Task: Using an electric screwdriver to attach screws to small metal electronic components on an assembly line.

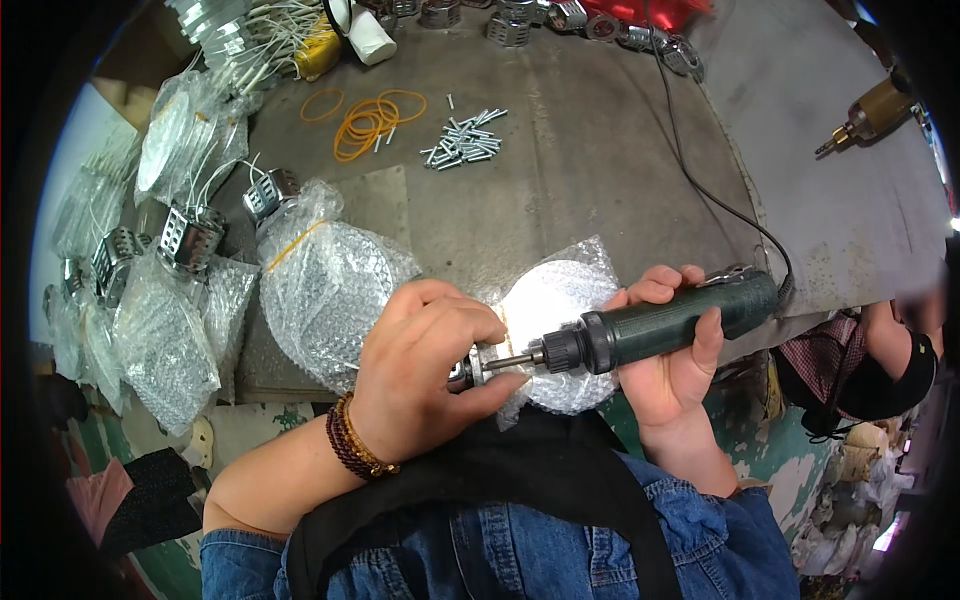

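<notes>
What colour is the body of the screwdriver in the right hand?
The screwdriver body is dark green; the head view shows it.

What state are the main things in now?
Left hand: pinching metal piece
Right hand: gripping green driver
Green driver: bit pointing left, at metal piece
Screws: loose, heaped
Rubber bands: loose, mostly overlapping
Bundle beside left hand: bubble-wrapped, banded
White disc: in bubble wrap
</notes>
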A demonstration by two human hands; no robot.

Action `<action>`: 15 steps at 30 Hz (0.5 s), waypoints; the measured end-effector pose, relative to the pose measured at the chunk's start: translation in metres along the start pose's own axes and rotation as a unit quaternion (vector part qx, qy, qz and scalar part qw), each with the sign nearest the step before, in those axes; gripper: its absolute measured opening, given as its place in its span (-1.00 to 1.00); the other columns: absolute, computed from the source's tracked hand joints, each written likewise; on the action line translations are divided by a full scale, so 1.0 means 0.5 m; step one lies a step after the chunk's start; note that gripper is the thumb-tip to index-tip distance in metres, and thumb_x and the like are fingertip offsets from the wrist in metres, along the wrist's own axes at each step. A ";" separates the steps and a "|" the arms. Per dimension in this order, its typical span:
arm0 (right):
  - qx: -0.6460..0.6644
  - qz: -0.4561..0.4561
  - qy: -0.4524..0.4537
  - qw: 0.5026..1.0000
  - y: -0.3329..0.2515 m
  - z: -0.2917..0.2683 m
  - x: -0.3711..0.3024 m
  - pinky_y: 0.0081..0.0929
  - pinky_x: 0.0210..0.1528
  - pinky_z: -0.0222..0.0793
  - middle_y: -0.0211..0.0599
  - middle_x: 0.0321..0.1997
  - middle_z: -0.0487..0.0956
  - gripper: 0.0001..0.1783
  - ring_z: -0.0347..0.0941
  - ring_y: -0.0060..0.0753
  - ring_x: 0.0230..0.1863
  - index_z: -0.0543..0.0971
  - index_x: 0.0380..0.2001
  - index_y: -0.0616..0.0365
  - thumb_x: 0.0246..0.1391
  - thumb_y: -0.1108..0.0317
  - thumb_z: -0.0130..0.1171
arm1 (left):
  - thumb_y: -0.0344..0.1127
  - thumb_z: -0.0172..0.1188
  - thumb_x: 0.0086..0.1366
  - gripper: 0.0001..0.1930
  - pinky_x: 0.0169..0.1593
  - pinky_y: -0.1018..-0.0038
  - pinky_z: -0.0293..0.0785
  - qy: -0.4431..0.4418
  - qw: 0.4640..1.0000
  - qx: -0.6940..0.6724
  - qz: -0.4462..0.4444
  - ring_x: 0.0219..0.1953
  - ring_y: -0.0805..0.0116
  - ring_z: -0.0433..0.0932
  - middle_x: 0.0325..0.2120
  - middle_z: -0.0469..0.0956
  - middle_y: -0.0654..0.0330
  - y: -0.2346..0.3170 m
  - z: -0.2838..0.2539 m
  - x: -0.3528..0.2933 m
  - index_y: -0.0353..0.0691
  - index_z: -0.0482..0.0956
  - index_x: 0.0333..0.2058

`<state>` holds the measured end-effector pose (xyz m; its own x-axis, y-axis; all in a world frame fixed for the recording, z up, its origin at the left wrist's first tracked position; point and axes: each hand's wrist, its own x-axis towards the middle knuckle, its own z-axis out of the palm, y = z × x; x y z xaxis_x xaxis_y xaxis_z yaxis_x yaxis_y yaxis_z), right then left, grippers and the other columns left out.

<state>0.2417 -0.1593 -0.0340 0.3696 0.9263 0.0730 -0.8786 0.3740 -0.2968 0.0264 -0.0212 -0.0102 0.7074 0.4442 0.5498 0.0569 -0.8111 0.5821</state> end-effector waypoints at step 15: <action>-0.004 0.003 0.008 1.000 -0.012 0.000 0.008 -0.07 0.46 0.18 -0.50 0.01 0.53 -0.52 0.46 -0.46 0.09 0.55 0.04 -0.16 0.06 0.39 0.48 | -0.41 0.61 -0.19 -0.50 -0.02 0.26 0.52 0.002 1.000 0.011 -0.015 -0.13 0.09 0.60 -0.26 0.66 0.20 0.002 0.001 -0.007 -0.16 0.60 -0.20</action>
<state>0.2484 -0.1577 -0.0317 0.3686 0.9280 0.0548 -0.8788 0.3671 -0.3049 0.0244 -0.0236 -0.0118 0.7017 0.4699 0.5356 0.0929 -0.8056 0.5851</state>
